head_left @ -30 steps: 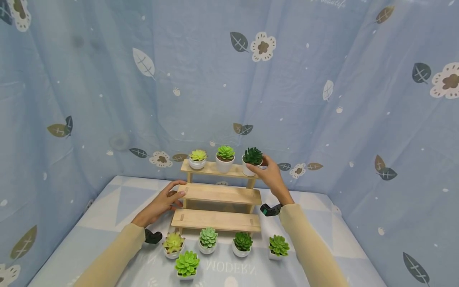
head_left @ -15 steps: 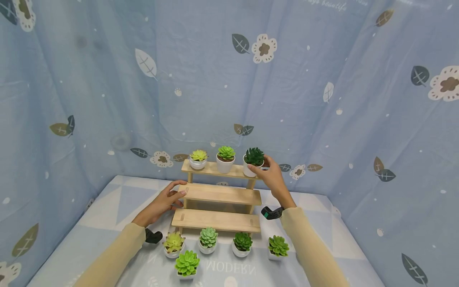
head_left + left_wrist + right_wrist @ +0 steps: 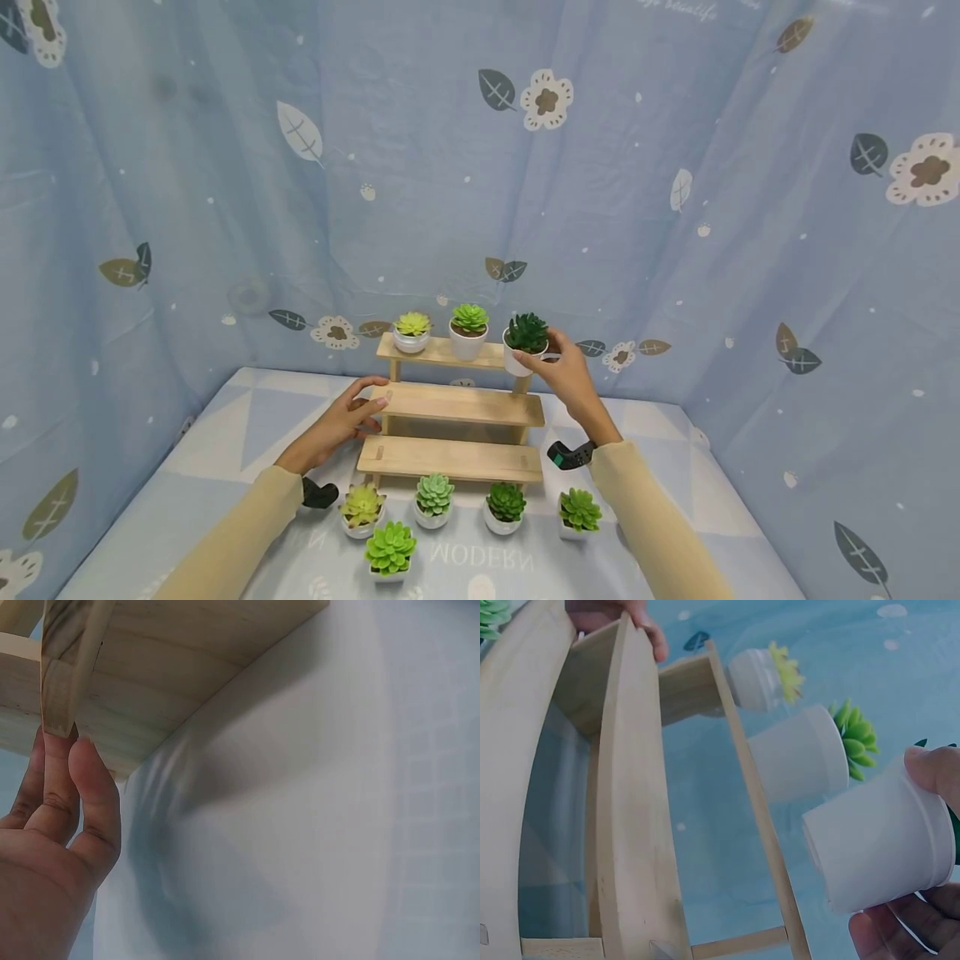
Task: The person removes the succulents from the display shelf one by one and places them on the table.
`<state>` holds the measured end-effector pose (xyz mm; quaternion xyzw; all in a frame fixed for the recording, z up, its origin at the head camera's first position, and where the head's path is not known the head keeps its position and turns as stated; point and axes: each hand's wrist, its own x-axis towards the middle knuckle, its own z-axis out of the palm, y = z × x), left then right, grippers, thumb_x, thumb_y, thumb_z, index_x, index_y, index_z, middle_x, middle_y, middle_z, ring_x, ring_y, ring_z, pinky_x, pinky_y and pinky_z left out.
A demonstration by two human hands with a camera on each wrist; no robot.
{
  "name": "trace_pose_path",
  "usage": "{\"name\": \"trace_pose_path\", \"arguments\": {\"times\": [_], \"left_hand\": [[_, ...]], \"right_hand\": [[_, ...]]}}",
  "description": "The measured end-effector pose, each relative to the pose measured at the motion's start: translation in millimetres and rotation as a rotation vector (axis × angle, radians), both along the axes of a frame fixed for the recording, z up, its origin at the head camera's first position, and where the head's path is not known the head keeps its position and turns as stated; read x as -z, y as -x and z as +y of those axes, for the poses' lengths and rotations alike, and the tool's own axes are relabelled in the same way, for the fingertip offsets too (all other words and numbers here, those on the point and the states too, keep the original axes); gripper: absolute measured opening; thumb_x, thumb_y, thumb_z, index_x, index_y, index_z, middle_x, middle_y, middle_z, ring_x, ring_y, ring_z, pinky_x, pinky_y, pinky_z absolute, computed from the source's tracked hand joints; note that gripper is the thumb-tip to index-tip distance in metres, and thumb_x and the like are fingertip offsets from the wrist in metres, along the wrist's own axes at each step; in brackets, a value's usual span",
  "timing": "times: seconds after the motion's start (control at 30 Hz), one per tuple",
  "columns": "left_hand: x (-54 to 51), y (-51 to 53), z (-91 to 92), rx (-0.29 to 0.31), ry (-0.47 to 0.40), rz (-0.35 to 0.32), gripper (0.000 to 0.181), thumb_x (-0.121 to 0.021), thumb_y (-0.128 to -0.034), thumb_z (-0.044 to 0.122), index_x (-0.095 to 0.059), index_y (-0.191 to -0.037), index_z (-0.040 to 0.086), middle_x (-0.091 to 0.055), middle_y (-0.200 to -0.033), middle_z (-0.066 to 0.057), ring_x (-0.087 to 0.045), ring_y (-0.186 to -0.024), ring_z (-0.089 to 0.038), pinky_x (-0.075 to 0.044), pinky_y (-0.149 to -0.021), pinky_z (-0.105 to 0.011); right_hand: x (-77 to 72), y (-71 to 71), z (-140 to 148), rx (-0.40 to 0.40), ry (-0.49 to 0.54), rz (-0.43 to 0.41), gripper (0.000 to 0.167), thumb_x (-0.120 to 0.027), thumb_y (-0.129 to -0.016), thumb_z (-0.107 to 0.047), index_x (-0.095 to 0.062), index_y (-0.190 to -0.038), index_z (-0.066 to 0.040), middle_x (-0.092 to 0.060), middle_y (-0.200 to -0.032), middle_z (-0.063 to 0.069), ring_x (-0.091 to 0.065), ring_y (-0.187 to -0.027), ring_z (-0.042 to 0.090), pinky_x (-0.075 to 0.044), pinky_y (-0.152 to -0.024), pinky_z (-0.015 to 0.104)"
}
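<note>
My right hand grips the rim of a white pot holding a dark green succulent, thumb on one side and fingers on the other. In the right wrist view a gap separates this pot from the top board's edge. On the three-tier wooden stand, my left hand holds the left end of the middle board between thumb and fingers. Two potted succulents stand on the top tier: a yellow-green one at the left and a bright green one beside it.
Before the stand, several potted succulents sit on the patterned tablecloth: a reddish-tipped one, a bright green one, a pale green one, a dark green one and another at the right. A blue curtain hangs behind.
My right hand has drawn the dark green succulent's pot slightly toward me, past the top board's front edge. My left hand stays on the middle board.
</note>
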<state>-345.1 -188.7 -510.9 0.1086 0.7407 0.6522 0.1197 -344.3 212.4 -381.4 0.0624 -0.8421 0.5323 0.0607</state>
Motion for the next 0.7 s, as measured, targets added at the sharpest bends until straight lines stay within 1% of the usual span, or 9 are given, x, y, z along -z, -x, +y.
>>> {"name": "trace_pose_path", "arguments": {"times": [0.2,0.4,0.53,0.7], "left_hand": [[2.2,1.7,-1.6,-0.004,0.000,-0.001,0.059,-0.064,-0.1011,0.050,-0.040,-0.153,0.033,-0.052,-0.132,-0.020,-0.063,-0.097,-0.038,-0.053,-0.079,-0.043],[3.0,2.2,-1.8,0.002,0.005,-0.006,0.059,-0.064,-0.1006,0.051,-0.040,-0.152,0.034,-0.052,-0.133,-0.019,-0.064,-0.096,-0.035,-0.052,-0.077,-0.042],[3.2,2.1,-1.5,-0.003,0.000,-0.011,0.057,-0.065,-0.1000,0.051,-0.041,-0.150,0.037,-0.052,-0.133,-0.018,-0.064,-0.096,-0.036,-0.051,-0.077,-0.041],[2.1,1.4,-0.9,-0.006,-0.008,-0.011,0.057,-0.065,-0.1000,0.051,-0.042,-0.151,0.037,-0.053,-0.133,-0.018,-0.065,-0.097,-0.036,-0.052,-0.079,-0.043]], "right_hand": [[-0.2,-6.9,-2,-0.018,-0.006,0.024,0.115,-0.081,-0.077,-0.068,-0.028,-0.162,-0.012,-0.052,-0.137,0.011,-0.057,-0.121,0.032,-0.049,-0.100,0.051],[1.7,-14.8,-3,-0.041,0.003,0.051,0.105,-0.083,-0.080,-0.062,-0.036,-0.159,-0.011,-0.056,-0.131,0.011,-0.063,-0.112,0.031,-0.053,-0.094,0.049],[2.3,-20.7,-3,-0.049,0.001,0.036,0.106,-0.083,-0.080,-0.060,-0.033,-0.160,-0.013,-0.057,-0.131,0.009,-0.065,-0.111,0.028,-0.055,-0.091,0.047],[2.1,-26.3,-3,-0.056,0.007,0.025,0.106,-0.083,-0.080,-0.060,-0.033,-0.161,-0.014,-0.057,-0.134,0.009,-0.065,-0.112,0.026,-0.053,-0.094,0.048]]}}
